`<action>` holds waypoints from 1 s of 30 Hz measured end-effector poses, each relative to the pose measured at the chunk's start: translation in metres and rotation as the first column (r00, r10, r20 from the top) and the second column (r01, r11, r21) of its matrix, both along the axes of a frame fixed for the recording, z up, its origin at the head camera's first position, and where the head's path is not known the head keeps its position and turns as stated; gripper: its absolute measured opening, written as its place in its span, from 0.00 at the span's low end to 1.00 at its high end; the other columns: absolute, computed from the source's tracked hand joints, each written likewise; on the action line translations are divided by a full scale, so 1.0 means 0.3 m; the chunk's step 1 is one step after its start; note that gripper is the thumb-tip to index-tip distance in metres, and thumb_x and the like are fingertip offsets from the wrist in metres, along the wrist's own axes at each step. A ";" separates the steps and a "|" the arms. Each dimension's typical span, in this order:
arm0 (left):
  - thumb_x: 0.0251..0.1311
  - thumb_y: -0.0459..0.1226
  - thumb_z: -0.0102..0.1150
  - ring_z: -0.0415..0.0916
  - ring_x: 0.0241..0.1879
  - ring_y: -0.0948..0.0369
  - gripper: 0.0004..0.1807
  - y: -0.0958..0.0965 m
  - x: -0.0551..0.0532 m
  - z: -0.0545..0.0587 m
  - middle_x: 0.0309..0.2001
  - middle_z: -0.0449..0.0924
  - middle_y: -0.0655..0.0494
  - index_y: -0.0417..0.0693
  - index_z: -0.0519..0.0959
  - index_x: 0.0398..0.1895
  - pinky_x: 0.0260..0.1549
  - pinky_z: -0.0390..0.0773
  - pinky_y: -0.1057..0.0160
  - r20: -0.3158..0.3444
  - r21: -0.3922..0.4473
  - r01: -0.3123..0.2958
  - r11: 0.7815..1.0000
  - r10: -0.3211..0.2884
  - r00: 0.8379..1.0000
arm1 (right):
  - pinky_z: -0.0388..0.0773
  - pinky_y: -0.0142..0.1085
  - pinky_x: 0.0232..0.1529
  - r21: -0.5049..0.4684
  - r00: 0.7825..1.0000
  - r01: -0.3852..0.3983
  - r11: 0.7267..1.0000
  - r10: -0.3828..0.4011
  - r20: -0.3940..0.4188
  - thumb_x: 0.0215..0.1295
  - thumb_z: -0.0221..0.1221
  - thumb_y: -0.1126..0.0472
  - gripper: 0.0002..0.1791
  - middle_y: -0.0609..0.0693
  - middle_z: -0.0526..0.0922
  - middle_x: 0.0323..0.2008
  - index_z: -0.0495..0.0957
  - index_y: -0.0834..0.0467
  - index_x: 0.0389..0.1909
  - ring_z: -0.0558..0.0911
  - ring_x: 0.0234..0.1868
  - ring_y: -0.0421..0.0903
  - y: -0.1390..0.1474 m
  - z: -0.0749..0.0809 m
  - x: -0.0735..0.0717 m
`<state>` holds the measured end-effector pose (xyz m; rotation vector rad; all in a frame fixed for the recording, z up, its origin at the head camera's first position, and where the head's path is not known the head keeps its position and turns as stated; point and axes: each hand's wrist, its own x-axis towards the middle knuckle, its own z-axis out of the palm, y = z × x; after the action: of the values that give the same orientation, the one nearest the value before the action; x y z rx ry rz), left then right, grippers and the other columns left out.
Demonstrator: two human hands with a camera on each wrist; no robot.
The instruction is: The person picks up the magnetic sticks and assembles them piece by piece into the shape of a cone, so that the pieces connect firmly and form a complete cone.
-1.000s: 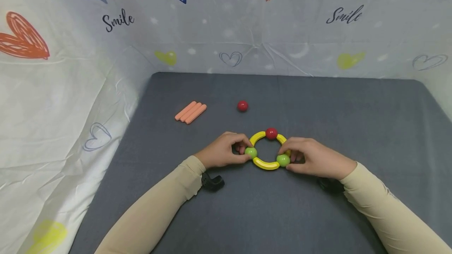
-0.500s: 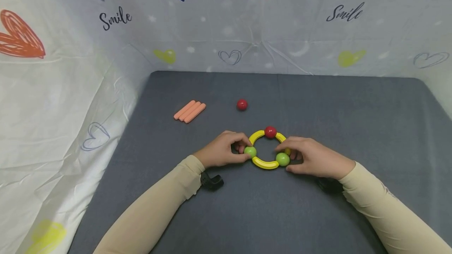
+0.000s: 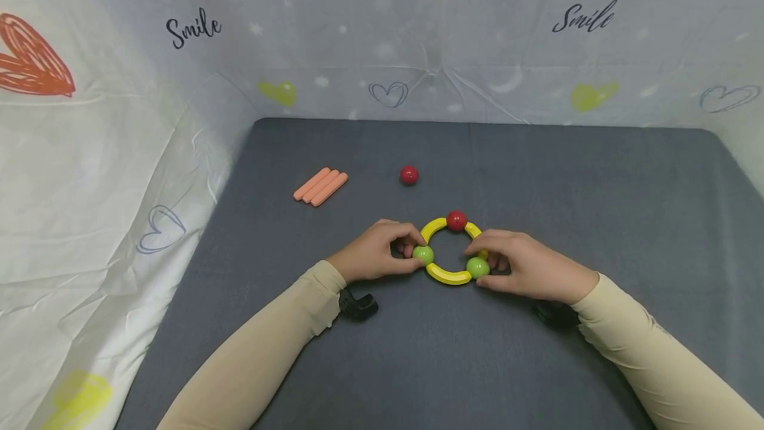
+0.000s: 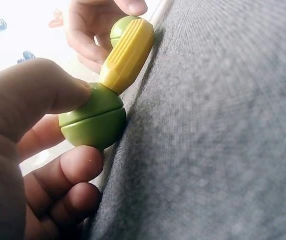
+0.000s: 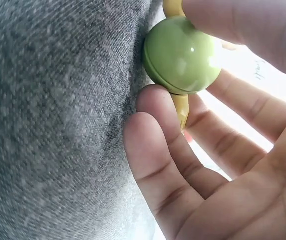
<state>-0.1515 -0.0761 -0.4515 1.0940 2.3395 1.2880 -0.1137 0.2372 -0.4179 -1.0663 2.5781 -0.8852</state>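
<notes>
The left hand (image 3: pixel 380 251) has thumb and fingers bent close together, pinching one green ball (image 3: pixel 423 255). Opposite it, the right hand (image 3: pixel 531 264) has thumb and forefinger curved round a second green ball (image 3: pixel 478 267), thumb on the near side, forefinger reaching over the far side; its other fingers are curled beneath. Both balls belong to a ring (image 3: pixel 449 275) lying between the two hands on a grey tabletop (image 3: pixel 382 363). One yellow bar bridges the balls just on the wearer's side of the fingertips; two more, partly covered by the right fingers, curve away beyond them to meet at a red ball (image 3: pixel 456 220).

Past the fingers, farther from the wearer, a loose red ball (image 3: pixel 408 174) sits apart from the ring. Beyond the left hand and to its left, pink sticks (image 3: pixel 320 186) lie slanted side by side. Behind each hand come a black wrist mount (image 3: pixel 359 306) and a beige sleeve (image 3: pixel 256 357). Farthest from the fingers hangs a pale backdrop (image 3: pixel 477 38) printed with hearts and "Smile".
</notes>
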 end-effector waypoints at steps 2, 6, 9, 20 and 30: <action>0.65 0.39 0.72 0.76 0.38 0.65 0.10 0.001 0.000 0.002 0.33 0.79 0.65 0.54 0.84 0.48 0.48 0.76 0.62 -0.004 -0.001 0.000 1.000 0.000 1.000 | 0.82 0.32 0.39 -0.003 1.000 -0.002 1.000 0.002 -0.008 0.61 0.76 0.62 0.21 0.39 0.81 0.45 0.84 0.53 0.55 0.79 0.38 0.36 0.000 0.001 0.001; 0.65 0.39 0.72 0.76 0.38 0.65 0.10 0.002 -0.001 0.002 0.33 0.79 0.65 0.54 0.84 0.47 0.48 0.76 0.62 -0.011 0.002 0.004 1.000 -0.004 1.000 | 0.82 0.33 0.39 -0.010 1.000 -0.003 1.000 0.003 -0.013 0.62 0.75 0.62 0.20 0.39 0.81 0.46 0.84 0.53 0.54 0.79 0.39 0.36 0.000 0.000 0.004; 0.65 0.39 0.72 0.76 0.36 0.65 0.09 0.001 -0.001 -0.002 0.32 0.79 0.65 0.54 0.84 0.47 0.45 0.77 0.63 -0.011 0.005 0.013 1.000 -0.013 1.000 | 0.82 0.33 0.40 -0.019 1.000 -0.008 1.000 0.008 -0.002 0.64 0.74 0.62 0.18 0.40 0.81 0.48 0.84 0.52 0.54 0.79 0.39 0.36 0.000 -0.005 0.007; 0.66 0.43 0.73 0.70 0.27 0.64 0.07 -0.005 -0.003 -0.011 0.23 0.72 0.63 0.57 0.82 0.39 0.33 0.71 0.66 0.005 0.048 0.026 0.999 -0.026 1.000 | 0.83 0.33 0.42 -0.057 1.000 -0.029 0.998 0.029 0.000 0.66 0.72 0.64 0.17 0.41 0.82 0.53 0.84 0.52 0.55 0.79 0.41 0.35 -0.014 -0.021 0.010; 0.70 0.43 0.69 0.72 0.32 0.61 0.07 -0.013 0.004 -0.004 0.27 0.76 0.62 0.59 0.84 0.32 0.34 0.71 0.64 0.076 0.039 -0.043 0.998 0.040 0.996 | 0.80 0.34 0.42 -0.082 0.997 -0.073 0.994 0.075 0.029 0.71 0.69 0.60 0.17 0.43 0.82 0.56 0.83 0.51 0.58 0.79 0.44 0.37 -0.032 -0.029 0.025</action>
<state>-0.1505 -0.0800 -0.4528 0.9962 2.3024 1.3717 -0.1061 0.2277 -0.4265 -1.1516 2.4782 -0.9876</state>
